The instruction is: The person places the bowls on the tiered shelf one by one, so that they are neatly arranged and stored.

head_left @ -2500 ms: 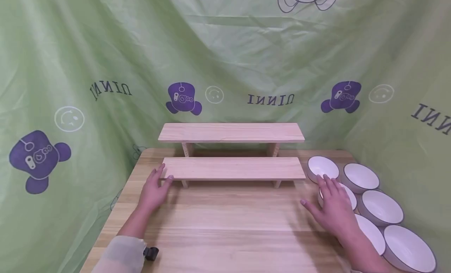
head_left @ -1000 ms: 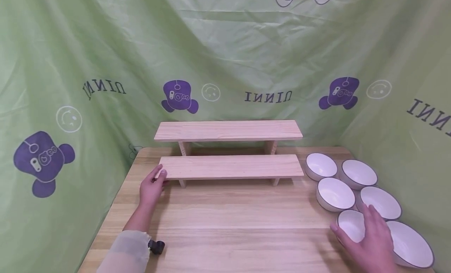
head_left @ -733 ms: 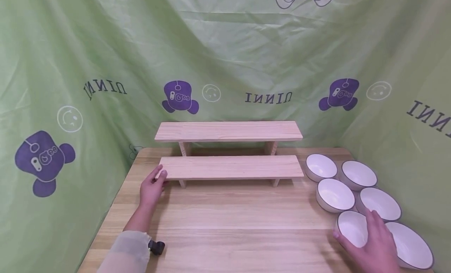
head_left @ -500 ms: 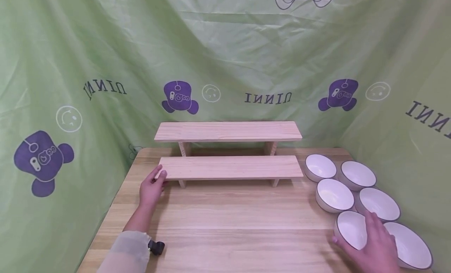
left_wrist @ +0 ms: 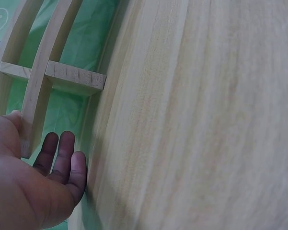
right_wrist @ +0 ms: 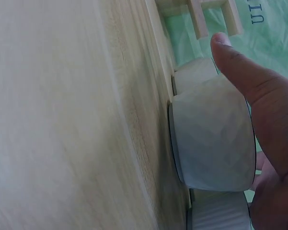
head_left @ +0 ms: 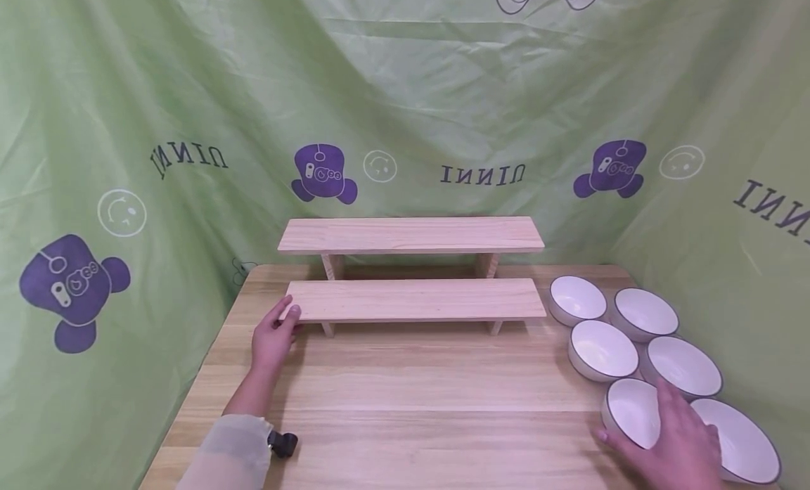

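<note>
Green cloth (head_left: 405, 89) hangs behind a wood table (head_left: 405, 434) in the head view. On the table are an upper shelf (head_left: 411, 235) and, in front of it, a lower shelf (head_left: 411, 300). Six white bowls with dark rims sit on the right in two rows. The left hand (head_left: 272, 342) holds the left end of the lower shelf. The right hand (head_left: 683, 441) has come back from the middle bowl (head_left: 604, 349) of the inner row — now it is at the nearest bowl (head_left: 631, 413) of that row. All the bowls sit where they sat before, so nothing looks picked up yet. To me, the work is now about that one bowl, with the shelf kept steady.

From the left wrist, the shelf end is between the thumb and the fingers. Three fingers (left_wrist: 63, 158) show below the board, bent a little, with small gaps.

From the right wrist, the nearest bowl stands upright on the table. The thumb (right_wrist: 244, 69) is straight and well apart from the other fingers, which are mostly hidden — I cannot tell if they grip the bowl or only rest near it.
</note>
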